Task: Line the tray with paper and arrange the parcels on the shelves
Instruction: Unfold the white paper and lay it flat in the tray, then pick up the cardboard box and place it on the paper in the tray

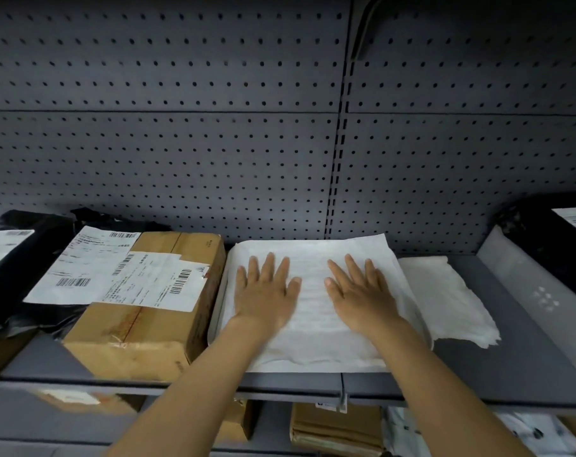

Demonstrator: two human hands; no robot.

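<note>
A white sheet of paper (313,344) lies over a pale tray (218,311) on the grey shelf, its edges spilling past the tray's rim. My left hand (263,291) and my right hand (362,291) both rest flat on the paper, palms down, fingers spread, holding nothing. Left of the tray sits a brown cardboard parcel (141,331) with white shipping labels. Partly on it lies a black plastic parcel (26,285) with a large label.
Another crumpled white sheet (451,301) lies right of the tray. A black bagged parcel (543,232) sits at the far right behind a translucent divider (537,291). A pegboard wall backs the shelf. More cardboard parcels (336,427) sit on the shelf below.
</note>
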